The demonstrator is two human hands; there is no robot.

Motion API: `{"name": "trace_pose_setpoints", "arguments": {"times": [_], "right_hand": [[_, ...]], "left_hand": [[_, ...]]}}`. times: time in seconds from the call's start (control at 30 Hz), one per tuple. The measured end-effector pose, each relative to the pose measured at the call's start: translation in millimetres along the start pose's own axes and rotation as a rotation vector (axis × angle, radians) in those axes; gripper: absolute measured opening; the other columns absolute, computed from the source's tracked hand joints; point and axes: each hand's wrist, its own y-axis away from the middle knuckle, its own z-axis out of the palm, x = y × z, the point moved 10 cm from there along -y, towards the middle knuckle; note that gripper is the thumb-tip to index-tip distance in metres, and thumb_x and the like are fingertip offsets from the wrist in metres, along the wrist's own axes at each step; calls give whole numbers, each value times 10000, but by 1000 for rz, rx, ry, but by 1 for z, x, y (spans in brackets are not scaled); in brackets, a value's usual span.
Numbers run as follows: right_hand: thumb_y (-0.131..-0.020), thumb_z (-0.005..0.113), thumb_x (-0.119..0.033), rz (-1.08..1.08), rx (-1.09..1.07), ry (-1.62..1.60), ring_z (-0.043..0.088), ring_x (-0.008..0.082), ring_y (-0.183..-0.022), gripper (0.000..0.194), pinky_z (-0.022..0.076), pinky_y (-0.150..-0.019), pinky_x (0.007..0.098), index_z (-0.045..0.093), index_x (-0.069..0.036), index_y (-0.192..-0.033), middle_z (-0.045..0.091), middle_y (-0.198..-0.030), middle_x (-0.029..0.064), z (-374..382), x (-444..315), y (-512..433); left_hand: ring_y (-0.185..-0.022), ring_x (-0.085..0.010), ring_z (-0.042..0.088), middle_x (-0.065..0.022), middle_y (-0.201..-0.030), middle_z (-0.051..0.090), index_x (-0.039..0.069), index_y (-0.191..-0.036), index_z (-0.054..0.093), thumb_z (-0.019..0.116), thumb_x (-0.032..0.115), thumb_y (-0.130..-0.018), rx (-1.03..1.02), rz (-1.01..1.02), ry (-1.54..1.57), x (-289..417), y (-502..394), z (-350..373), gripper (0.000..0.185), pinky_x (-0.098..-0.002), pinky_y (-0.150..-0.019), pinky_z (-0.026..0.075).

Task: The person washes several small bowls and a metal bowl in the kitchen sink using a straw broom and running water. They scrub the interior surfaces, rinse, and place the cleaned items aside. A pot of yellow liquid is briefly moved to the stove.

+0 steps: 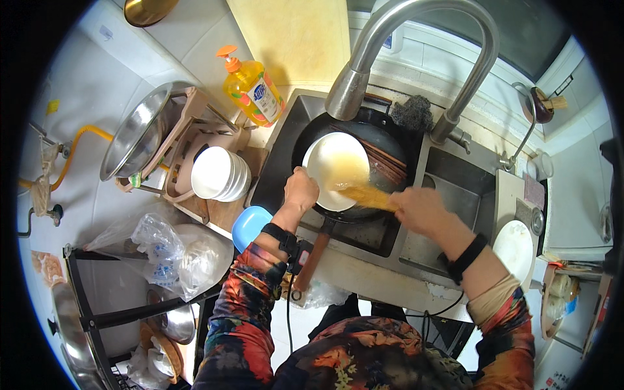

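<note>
My left hand [301,189] grips the rim of a white bowl [336,170] that is tilted over a black wok [358,214] in the left sink basin. Shut around a yellowish brush or whisk [368,196], my right hand [421,209] holds its bristly end inside the bowl, and that end is a little blurred. Cloudy yellowish liquid shows in the bowl. Several brown chopsticks [387,163] lie in the wok beside it. The wok's wooden handle [312,261] points towards me. Above the bowl hangs the steel faucet head [347,92].
Stacked white bowls [214,173], a blue bowl [251,226] and an orange soap bottle [256,92] stand left. A steel wool scourer [413,113] sits behind the wok. To the right are the second basin [453,195] and a white plate [514,248].
</note>
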Motion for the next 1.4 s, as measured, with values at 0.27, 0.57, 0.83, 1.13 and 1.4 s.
{"name": "trace_pose_setpoints", "arguments": {"times": [0.27,0.57,0.83,1.13,1.4], "right_hand": [[-774,625,-83,-140,-4,201,702,321,-756,98,558,-648,428,698,-75,-838,677,-743,120,-30,-47,9],[-810,672,-236,-291,160,-96,675,332,-763,212,526,-665,443,713,-165,-1006,691,-837,104,-78,-55,-41],[-873,598,-211,189,309,-143,684,343,-796,153,543,-696,453,699,-133,-957,701,-868,123,-42,35,-28],[-839,669,-204,-48,25,33,659,332,-723,169,513,-635,472,665,-146,-997,648,-825,112,-28,-44,13],[-840,624,-187,-90,330,-330,674,365,-810,140,533,-710,467,690,-121,-944,685,-822,149,-60,-23,-35]], "left_hand": [[-619,-307,718,-293,-982,685,-155,-1150,545,514,91,-907,-175,-87,225,0,6,12,347,-377,-562,587],[-701,-318,726,-298,-1042,657,-176,-1159,529,506,57,-914,-242,-47,302,-6,0,17,338,-361,-516,597],[-715,-329,727,-295,-1045,656,-195,-1150,524,489,41,-914,-200,-96,400,-8,5,21,336,-355,-514,614],[-738,-321,726,-299,-1079,644,-185,-1161,535,487,37,-915,-184,-101,461,-13,5,27,334,-350,-519,615],[-774,-309,724,-267,-1065,649,-168,-1167,522,438,7,-945,-232,-122,510,-24,6,28,295,-351,-534,624]]}}
